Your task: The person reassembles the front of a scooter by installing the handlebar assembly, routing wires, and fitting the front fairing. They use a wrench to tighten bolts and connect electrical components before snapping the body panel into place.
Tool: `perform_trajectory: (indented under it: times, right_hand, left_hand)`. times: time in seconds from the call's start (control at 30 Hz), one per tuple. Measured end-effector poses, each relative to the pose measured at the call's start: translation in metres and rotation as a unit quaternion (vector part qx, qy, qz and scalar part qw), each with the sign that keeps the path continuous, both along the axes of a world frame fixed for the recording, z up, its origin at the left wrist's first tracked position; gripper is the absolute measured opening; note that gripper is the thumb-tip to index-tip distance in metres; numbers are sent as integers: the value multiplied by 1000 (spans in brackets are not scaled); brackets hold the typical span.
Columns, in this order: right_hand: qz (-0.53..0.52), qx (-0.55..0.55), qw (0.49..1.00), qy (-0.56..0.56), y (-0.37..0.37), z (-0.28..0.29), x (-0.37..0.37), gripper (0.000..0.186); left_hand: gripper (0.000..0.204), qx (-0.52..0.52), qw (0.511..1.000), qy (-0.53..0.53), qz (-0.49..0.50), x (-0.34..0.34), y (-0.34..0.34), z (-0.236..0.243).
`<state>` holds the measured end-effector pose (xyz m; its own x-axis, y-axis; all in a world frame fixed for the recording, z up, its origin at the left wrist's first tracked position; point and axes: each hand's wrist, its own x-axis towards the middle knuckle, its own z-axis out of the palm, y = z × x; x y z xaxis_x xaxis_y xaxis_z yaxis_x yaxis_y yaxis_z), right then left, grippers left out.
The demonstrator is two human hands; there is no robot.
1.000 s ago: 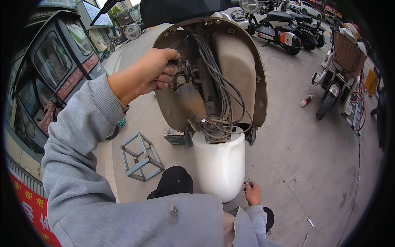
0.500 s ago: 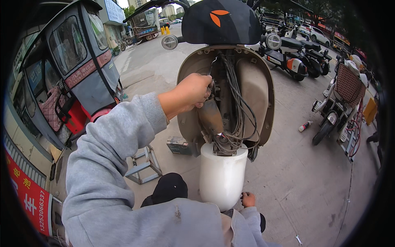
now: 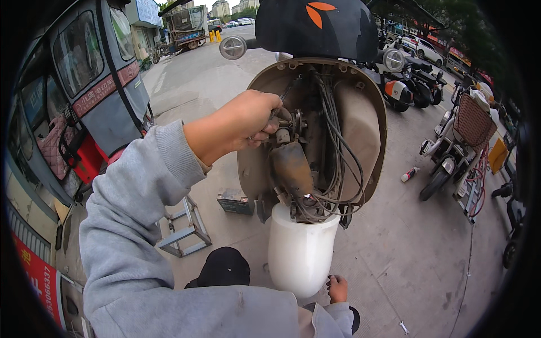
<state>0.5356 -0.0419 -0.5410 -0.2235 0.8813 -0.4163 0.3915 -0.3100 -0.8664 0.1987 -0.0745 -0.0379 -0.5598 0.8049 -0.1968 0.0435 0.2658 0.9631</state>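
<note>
An opened scooter front (image 3: 360,121), its inner side bared, stands before me with a dark cover carrying an orange leaf mark above. My left hand (image 3: 253,118) is closed at the left of the opening, by the metal fittings of the lock area (image 3: 293,127). A thin dark strip shows above the fist; what the fingers hold is not clear. Below it sit a rusty brown box (image 3: 292,169) and a bundle of black cables (image 3: 338,141). The white front fender (image 3: 301,253) hangs underneath. My right hand (image 3: 338,288) is low beside the fender, fingers curled, their contents hidden.
A black battery (image 3: 235,203) and a grey metal stand (image 3: 183,228) are on the ground at left, near a covered three-wheeler (image 3: 84,67). A small bottle (image 3: 410,174), a wrench (image 3: 403,327) and parked scooters (image 3: 445,158) are at right.
My view has shifted, and the scooter front appears larger and tilted. The left hand has moved slightly left relative to the fittings, uncovering more of them. The right hand stays low.
</note>
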Motion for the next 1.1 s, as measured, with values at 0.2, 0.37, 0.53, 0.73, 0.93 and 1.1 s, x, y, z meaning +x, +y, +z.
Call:
perform_trajectory:
  times: [0.2, 0.37, 0.53, 0.73, 0.93, 1.1]
  right_hand:
    - [-37, -65, 995, 73, -50, 47, 19, 22]
    - [-43, -205, 978, 11, -105, 67, 23, 22]
    - [-88, -306, 948, 4, -165, 78, 28, 22]
    - [-122, -244, 962, -22, -183, 163, 60, 22]
    - [-51, -41, 996, 53, -55, 381, -37, 28]
    - [89, 129, 986, 47, 20, 536, -201, 37]
  left_hand:
    - [23, 4, 998, -45, -35, -5, 7, -4]
    - [20, -94, 988, -62, -101, -1, 12, 39]
    - [13, -228, 957, -122, -129, -6, 25, 81]
    - [9, -177, 947, 41, -264, -12, 41, 78]
    - [30, -190, 976, -35, -99, 1, 44, 54]
    - [54, -22, 975, 211, 67, 8, 40, 11]
